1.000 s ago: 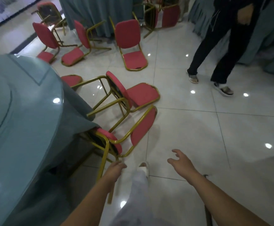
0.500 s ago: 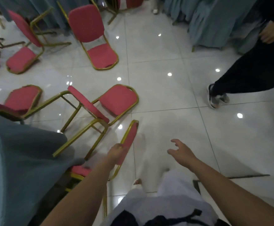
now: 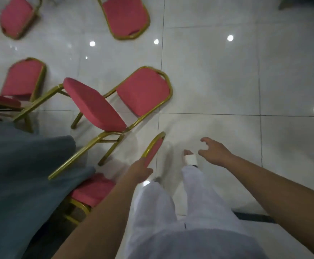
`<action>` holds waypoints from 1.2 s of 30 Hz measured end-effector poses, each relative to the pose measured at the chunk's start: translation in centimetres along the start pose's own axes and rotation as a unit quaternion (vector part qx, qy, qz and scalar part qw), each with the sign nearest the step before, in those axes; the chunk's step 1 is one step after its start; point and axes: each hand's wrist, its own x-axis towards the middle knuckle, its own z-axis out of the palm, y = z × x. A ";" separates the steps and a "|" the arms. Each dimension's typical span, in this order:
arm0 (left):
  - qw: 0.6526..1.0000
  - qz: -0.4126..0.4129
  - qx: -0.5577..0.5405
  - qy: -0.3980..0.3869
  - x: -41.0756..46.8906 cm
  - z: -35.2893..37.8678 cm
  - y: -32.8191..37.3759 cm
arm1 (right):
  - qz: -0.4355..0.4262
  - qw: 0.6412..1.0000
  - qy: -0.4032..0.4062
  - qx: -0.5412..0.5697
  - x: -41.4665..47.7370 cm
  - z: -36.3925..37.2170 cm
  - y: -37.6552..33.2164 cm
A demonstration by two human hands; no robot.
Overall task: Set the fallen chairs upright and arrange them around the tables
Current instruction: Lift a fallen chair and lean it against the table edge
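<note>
- Chair nearest the person, the near chair, stands at the edge of the cloth-covered worktop, its red seat partly under the hanging teal cloth and its backrest rising toward the camera.
- Whether all of its legs sit on the floor cannot be told.
- The left grip is closed on the lower edge of that backrest, against the gold frame; the fingers are hidden behind the padding.
- The right grip hangs in the air above the tiles, fingers spread and loosely curled, holding nothing and touching nothing.
- Just beyond the near chair lies the fallen chair, tipped onto its back: backrest flat on the floor, seat on edge, gold legs pointing toward the worktop.
- Three more red chairs lie farther off: the left chair, the top-left chair and the top chair, the last two cut off by the frame.
- Another red seat pokes in at the left edge, beside the cloth.
- White trousers and a foot in a white slipper show between the two arms.
</note>
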 end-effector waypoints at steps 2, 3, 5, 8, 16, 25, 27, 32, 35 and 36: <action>0.999 0.000 -0.029 0.016 2.7 0.2 1.4 | 0.020 0.999 -0.040 -0.011 3.6 -0.9 0.0; 0.999 0.001 -0.029 0.018 4.5 0.2 2.0 | 0.026 0.998 -0.058 -0.017 5.6 -1.0 0.2; 1.000 -0.004 -0.003 0.018 8.5 0.5 2.8 | 0.030 0.996 -0.080 -0.034 9.3 -0.4 0.8; 0.998 -0.010 0.048 0.033 14.5 1.0 3.9 | 0.035 0.996 -0.070 -0.047 13.9 1.3 2.5; 0.996 -0.026 0.082 0.004 28.5 4.6 3.1 | 0.071 0.994 -0.080 -0.033 21.6 8.7 6.9; 0.986 -0.015 0.155 0.052 29.5 4.9 2.0 | 0.094 0.992 -0.088 -0.017 21.4 10.5 6.7; 0.988 -0.013 0.146 0.054 27.0 3.9 1.6 | 0.077 0.994 -0.070 -0.017 19.8 9.4 5.2; 0.991 0.000 0.116 0.063 17.4 0.8 0.2 | 0.029 0.997 -0.064 -0.037 13.7 6.0 -0.1; 0.993 0.007 0.083 0.079 11.0 -1.1 -0.5 | -0.009 0.993 -0.076 -0.085 9.5 4.1 -4.0; 0.993 0.009 0.072 0.091 8.9 -1.8 -0.7 | -0.028 0.991 -0.080 -0.103 8.3 3.6 -5.4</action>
